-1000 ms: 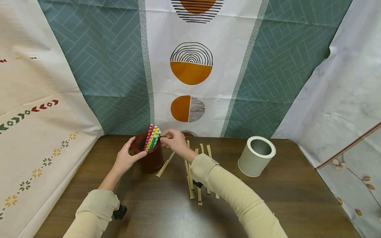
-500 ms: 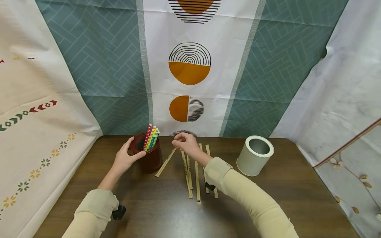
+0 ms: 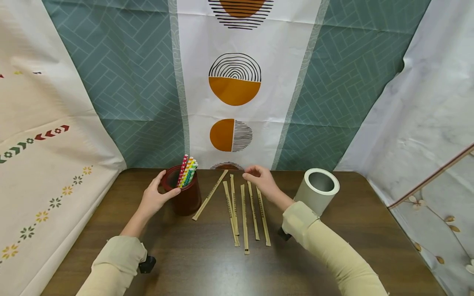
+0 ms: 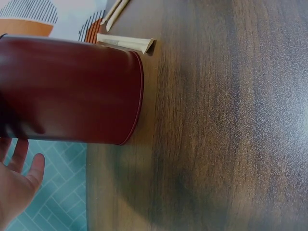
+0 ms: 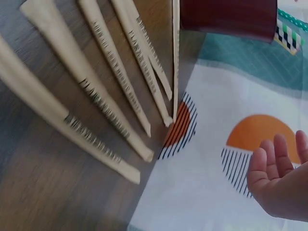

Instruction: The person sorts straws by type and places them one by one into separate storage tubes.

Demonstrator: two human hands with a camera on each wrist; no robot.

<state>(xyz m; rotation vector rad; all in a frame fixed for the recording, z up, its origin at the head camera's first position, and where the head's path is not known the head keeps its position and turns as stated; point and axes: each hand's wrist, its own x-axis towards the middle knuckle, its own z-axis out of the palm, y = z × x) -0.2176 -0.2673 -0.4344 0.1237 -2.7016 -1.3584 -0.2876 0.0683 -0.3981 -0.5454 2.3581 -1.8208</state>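
In the head view my left hand (image 3: 157, 197) holds a dark red cylindrical holder (image 3: 188, 201) by its upper part, thumb near the rim and fingers on its far left side. Upright in the holder lean several patterned paper straws (image 3: 187, 172), red, yellow, orange and green. My right hand (image 3: 262, 181) hovers with nothing in it, fingers loosely bent, over the far ends of several paper-wrapped straws (image 3: 244, 222). These lie spread on the table; one slanted wrapped straw (image 3: 209, 197) lies right beside the holder. Printed lettering shows on the wrappers in the right wrist view.
A white-grey cylindrical can (image 3: 314, 197) with an open top stands on the right side of the brown wooden table (image 3: 177, 263). Patterned cloth (image 3: 237, 102) hangs behind the table's back edge, with more cloth at both sides.
My right hand has moved away from the straws in the holder, rightward over the wrapped straws, which show more fully. My left hand has stayed at the holder.
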